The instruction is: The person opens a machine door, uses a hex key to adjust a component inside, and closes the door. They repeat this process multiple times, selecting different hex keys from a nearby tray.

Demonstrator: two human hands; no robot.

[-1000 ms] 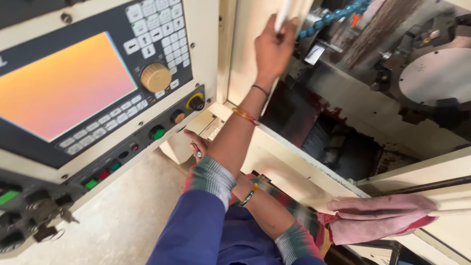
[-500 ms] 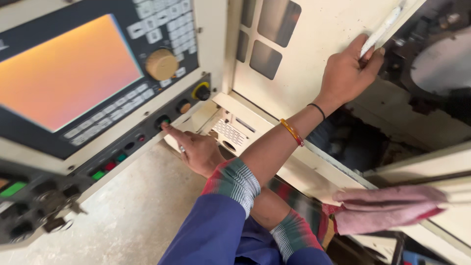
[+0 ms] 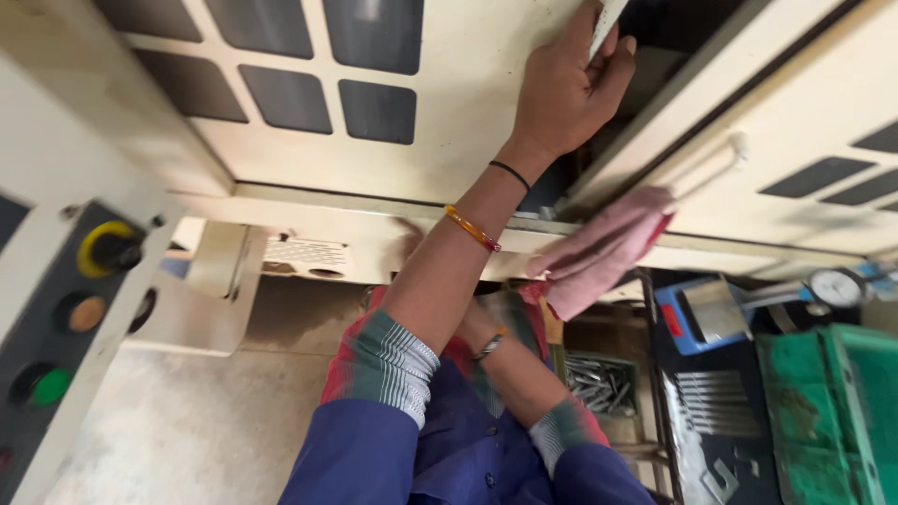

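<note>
Since half a second ago our view has swung to the right: the orange screen and keypad have gone out of frame, and only the dark strip of round buttons (image 3: 70, 318) remains at the left edge. Our raised arm has kept its hold on the door edge while the cream sliding door (image 3: 449, 122), with its dark window panes, now fills the upper left and centre. Our other hand has left the ledge by the buttons and dropped low.

From the head view, our left hand (image 3: 566, 89) sits at the top centre, fingers curled around the white door handle (image 3: 608, 17), which shows only as a short pale strip above the knuckles. A black band and an orange bangle circle that wrist. Our right hand (image 3: 472, 327) lies low in the centre, mostly hidden behind the left forearm, so we cannot tell whether its fingers are clenched or loose; only its wrist with a beaded band is clear.

Just right of centre a pink cloth (image 3: 603, 252) hangs from the long handle of a second cream door (image 3: 795, 159) in the upper right. Below it, at lower right, sit a blue tool (image 3: 697, 313), a round dial gauge (image 3: 835, 288) and a green bin (image 3: 832, 402).
</note>
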